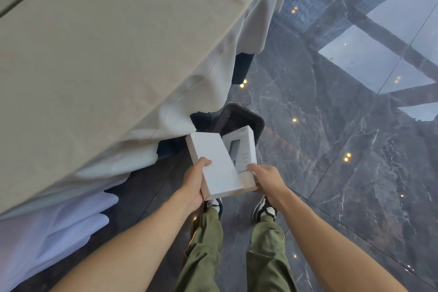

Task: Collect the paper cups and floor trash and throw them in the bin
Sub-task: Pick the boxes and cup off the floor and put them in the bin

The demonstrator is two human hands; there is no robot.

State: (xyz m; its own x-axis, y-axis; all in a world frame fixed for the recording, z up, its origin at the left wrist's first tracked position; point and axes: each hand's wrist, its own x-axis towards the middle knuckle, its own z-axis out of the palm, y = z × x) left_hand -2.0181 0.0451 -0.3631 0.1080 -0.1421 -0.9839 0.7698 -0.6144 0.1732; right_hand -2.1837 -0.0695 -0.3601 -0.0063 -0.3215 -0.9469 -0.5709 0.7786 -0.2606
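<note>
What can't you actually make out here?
- Head view: inside of the bin, blocked by the two white boxes.
- The printed box: its text is too small to read.
- Under the table: hidden by the tablecloth.
- No paper cups in view.

Boxes (pixel 220 163) perhaps block bin (pixel 257 123) mouth.

No text can be read. The printed box (pixel 241 147), held over the bin (pixel 258 123), carries a picture of a slim grey device and a few small rows of print beside it, all too blurred to make out. A line of print near its lower edge is also illegible. The plain box (pixel 215 168) next to it shows bare white faces.
</note>
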